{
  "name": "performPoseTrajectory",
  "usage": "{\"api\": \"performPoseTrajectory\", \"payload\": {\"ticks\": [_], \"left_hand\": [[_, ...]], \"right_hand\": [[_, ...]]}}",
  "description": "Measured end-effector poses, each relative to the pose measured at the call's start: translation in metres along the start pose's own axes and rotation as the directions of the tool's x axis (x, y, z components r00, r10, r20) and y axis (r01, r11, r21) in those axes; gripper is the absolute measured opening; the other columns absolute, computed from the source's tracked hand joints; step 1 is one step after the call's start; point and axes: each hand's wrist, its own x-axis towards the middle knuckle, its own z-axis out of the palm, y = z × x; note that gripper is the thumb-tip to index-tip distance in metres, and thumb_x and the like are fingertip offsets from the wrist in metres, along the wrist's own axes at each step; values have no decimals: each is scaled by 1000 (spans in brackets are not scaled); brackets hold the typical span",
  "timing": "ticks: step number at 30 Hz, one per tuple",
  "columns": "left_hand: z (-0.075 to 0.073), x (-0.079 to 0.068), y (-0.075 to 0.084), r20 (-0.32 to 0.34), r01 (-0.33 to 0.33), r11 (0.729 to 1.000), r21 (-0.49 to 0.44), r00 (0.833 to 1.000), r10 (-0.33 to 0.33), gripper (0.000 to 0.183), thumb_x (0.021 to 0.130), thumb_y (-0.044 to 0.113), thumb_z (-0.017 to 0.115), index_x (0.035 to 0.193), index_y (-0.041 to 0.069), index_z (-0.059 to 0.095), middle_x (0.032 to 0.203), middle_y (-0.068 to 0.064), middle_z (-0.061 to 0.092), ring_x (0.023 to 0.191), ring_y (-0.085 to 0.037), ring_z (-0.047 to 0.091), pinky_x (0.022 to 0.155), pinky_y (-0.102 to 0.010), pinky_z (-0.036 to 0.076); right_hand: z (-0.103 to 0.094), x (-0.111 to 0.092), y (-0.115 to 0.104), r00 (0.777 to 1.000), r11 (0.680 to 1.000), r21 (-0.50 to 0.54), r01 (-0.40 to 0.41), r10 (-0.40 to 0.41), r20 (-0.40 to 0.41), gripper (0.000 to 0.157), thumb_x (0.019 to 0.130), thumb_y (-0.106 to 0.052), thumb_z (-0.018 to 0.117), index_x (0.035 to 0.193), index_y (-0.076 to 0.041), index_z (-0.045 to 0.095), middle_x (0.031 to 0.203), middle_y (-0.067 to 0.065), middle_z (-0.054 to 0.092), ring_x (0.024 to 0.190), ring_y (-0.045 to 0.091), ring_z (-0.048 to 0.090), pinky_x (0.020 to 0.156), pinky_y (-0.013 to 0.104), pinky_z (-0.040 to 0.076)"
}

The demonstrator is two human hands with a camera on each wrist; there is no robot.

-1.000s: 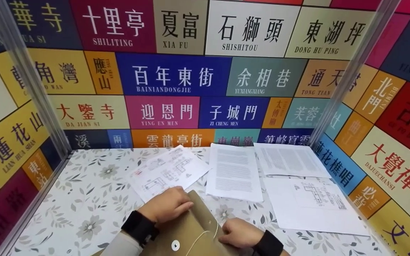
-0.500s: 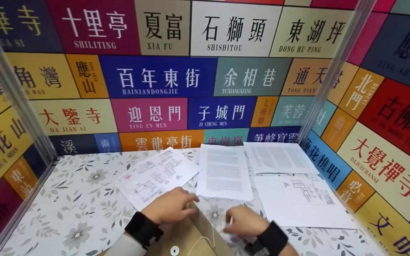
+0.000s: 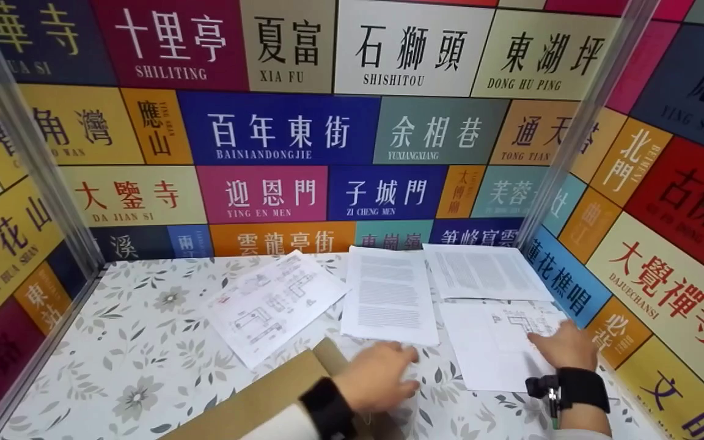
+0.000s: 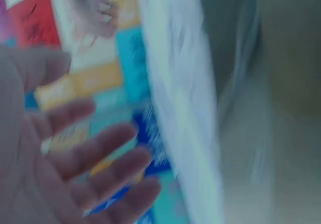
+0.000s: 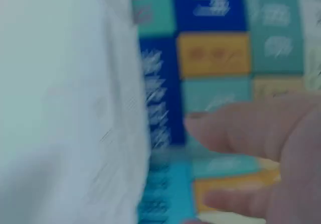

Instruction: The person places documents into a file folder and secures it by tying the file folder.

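A brown paper file envelope (image 3: pixel 266 394) lies at the near edge of the table, partly under my left arm. Just past its right edge my left hand (image 3: pixel 379 376) is in the air, fingers spread and nothing in them, as the left wrist view also shows. Over at the right, my right hand (image 3: pixel 566 351) hovers above or touches the right edge of a white sheet with a line drawing (image 3: pixel 492 357); which of the two I cannot tell. Its extended fingers (image 5: pixel 225 131) hold nothing in the blurred right wrist view.
A tilted sheet of drawings (image 3: pixel 275 308) lies left of centre. Beside it is a stack of printed text pages (image 3: pixel 390 296), and another text sheet (image 3: pixel 486 272) sits at the back right. Walls with colourful sign panels (image 3: pixel 278 128) enclose the flower-patterned table (image 3: pixel 138 342).
Both hands have let go of the envelope. My right hand has moved right to the drawing sheet, and my left hand has moved right, off the envelope's flap. The envelope now lies lower.
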Motion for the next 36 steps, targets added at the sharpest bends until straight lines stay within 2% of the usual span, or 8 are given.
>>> {"api": "performPoseTrajectory", "payload": {"ticks": [5,10,14,19,24,26,31,36], "left_hand": [[32,26,36,-48,9,1000,8,999,-8,39,93,47,72,127,28,67,111,6,66,99,-12,62,83,-32,54],[57,55,62,-84,96,983,-158,990,-110,41,90,44,75,127,27,68,111,5,62,100,-11,59,88,-28,50],[75,74,81,-44,223,910,-350,966,-254,45,83,40,82,124,24,69,107,2,62,101,-11,58,90,-27,48],[88,86,96,-39,335,819,-465,917,-398,57,68,34,94,118,23,70,104,-3,60,95,-17,58,84,-32,49],[93,86,98,-20,375,748,-548,888,-460,57,64,24,95,115,18,69,104,-6,55,92,-21,57,86,-33,50],[95,85,98,-5,376,745,-550,891,-454,56,65,22,95,115,17,69,105,-6,54,95,-19,56,90,-32,49],[101,82,99,-2,353,779,-518,910,-414,47,66,23,93,106,18,69,102,0,50,96,-12,48,93,-25,44],[106,79,97,-27,332,798,-504,917,-398,35,70,25,90,95,20,67,96,3,46,90,-11,44,87,-24,42]], "right_hand": [[11,11,25,962,962,-5,-274,274,15,112,87,-51,75,147,26,19,140,56,15,126,68,25,105,73,34],[6,8,33,946,947,-23,-321,322,42,114,82,-53,78,142,26,22,132,55,18,124,67,23,104,74,34],[-1,4,36,942,949,-45,-311,314,118,115,77,-60,82,136,24,31,126,50,24,117,61,24,100,73,37],[-14,2,41,940,965,-103,-243,260,219,108,76,-59,85,131,24,42,120,43,43,111,53,40,95,63,43],[-19,3,44,934,980,-107,-167,192,301,96,76,-51,87,124,23,50,113,38,54,107,49,49,97,61,42],[-18,2,45,938,977,-111,-184,208,277,101,73,-52,89,126,23,48,116,41,49,109,52,46,98,63,41],[-21,-4,50,926,967,-35,-253,253,280,113,73,-51,91,134,26,34,122,44,45,111,52,47,98,61,43],[-19,5,62,927,978,28,-206,186,325,103,75,-43,90,128,28,37,120,43,50,108,49,51,100,61,44]]}}
